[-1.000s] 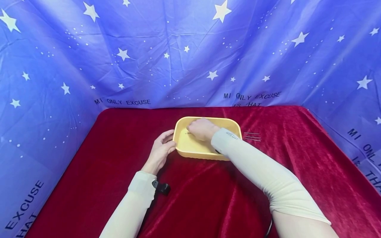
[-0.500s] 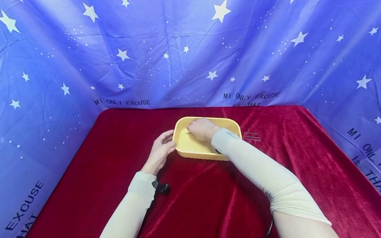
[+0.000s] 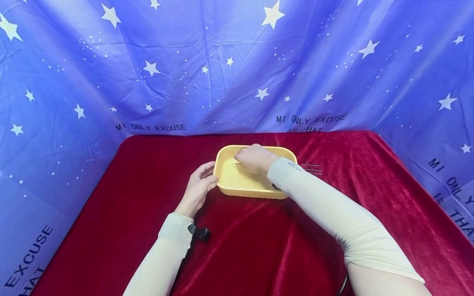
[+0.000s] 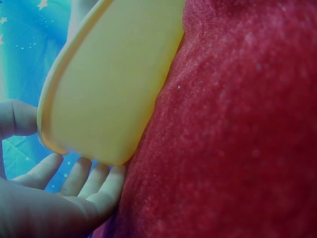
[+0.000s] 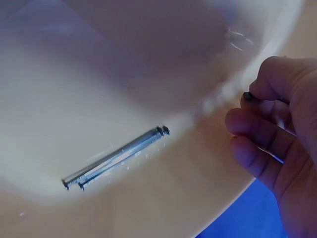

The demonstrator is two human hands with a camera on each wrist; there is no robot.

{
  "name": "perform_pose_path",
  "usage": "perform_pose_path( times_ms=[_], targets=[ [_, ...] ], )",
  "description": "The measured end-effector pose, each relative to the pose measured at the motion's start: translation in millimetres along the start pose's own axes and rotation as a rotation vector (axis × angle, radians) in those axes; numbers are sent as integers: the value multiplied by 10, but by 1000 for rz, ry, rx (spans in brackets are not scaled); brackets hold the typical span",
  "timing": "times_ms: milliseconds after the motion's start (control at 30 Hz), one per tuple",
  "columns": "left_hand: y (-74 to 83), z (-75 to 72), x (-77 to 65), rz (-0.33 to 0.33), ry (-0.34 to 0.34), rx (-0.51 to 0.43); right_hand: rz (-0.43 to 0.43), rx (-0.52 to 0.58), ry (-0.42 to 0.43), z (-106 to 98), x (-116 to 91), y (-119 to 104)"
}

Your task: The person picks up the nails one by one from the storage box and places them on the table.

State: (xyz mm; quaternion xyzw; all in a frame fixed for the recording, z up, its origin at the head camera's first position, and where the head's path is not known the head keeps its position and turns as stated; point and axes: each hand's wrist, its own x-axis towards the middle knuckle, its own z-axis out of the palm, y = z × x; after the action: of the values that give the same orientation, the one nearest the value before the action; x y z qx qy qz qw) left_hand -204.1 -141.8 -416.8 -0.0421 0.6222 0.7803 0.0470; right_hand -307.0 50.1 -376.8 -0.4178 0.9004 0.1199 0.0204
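A yellow rectangular box (image 3: 242,192) sits on the red cloth. My left hand (image 3: 198,187) touches its left end from outside; in the left wrist view the fingertips (image 4: 111,173) lie against the outer wall, and the thumb (image 4: 20,118) touches the rim. Inside the box, my right hand (image 3: 257,158) pinches a nail (image 5: 247,95) between thumb and index finger. Only the nail's dark end shows in the right wrist view; in the head view a thin piece pokes out left of the fingers. Several silver nails (image 5: 116,156) lie side by side on the box floor.
Several thin nails (image 3: 311,165) lie on the red cloth (image 3: 240,246) just right of the box, partly behind the right sleeve (image 3: 314,193). A blue curtain with stars (image 3: 203,61) hangs round the back and sides of the table.
The right hand has risen slightly and shifted a little right inside the box, with the nail in its fingers. The left hand stays at the box's end. The head view has shifted slightly.
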Motion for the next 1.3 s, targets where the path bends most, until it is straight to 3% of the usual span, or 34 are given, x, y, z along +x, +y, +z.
perform_pose_path(
  times_ms=[867, 1300],
  targets=[
    [-10, 3, -7, -1, 16, 10, 5, 27, 45, -271, -202, 236],
    [-12, 2, -15, -4, 6, 20, 8, 35, 82, -269, -397, 315]
  ],
)
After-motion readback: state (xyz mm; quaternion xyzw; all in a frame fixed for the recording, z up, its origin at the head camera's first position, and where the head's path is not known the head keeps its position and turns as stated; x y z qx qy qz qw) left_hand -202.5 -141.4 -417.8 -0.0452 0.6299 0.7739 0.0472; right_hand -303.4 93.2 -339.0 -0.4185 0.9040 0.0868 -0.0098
